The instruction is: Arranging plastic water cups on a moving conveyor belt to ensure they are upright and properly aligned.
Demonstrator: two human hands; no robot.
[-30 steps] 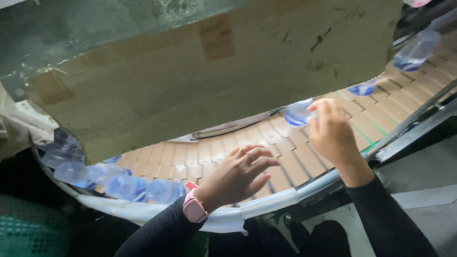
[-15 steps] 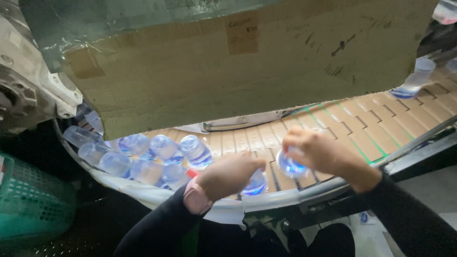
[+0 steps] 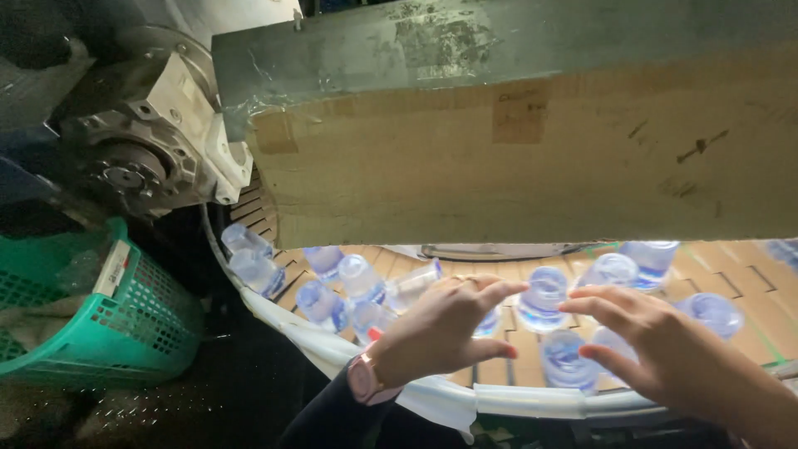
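Several small clear plastic bottles (image 3: 363,278) stand on a curved brown slatted conveyor (image 3: 744,287). My left hand (image 3: 440,328), with a pink watch at the wrist, lies flat over the belt, its fingers stretched toward one bottle (image 3: 544,298) and holding nothing. My right hand (image 3: 657,349) hovers beside it with fingers spread, just above another bottle (image 3: 565,359). More bottles (image 3: 648,256) stand behind the hands, partly under the cardboard.
A big cardboard sheet (image 3: 532,158) hangs over the belt and hides its far part. A grey motor housing (image 3: 145,137) sits at the upper left. A green plastic basket (image 3: 83,320) stands at the left. A white rail (image 3: 432,391) edges the conveyor.
The view has swung left, bringing the motor and basket into sight. My right hand has let go of the bottle it held; both hands now spread flat over the bottles.
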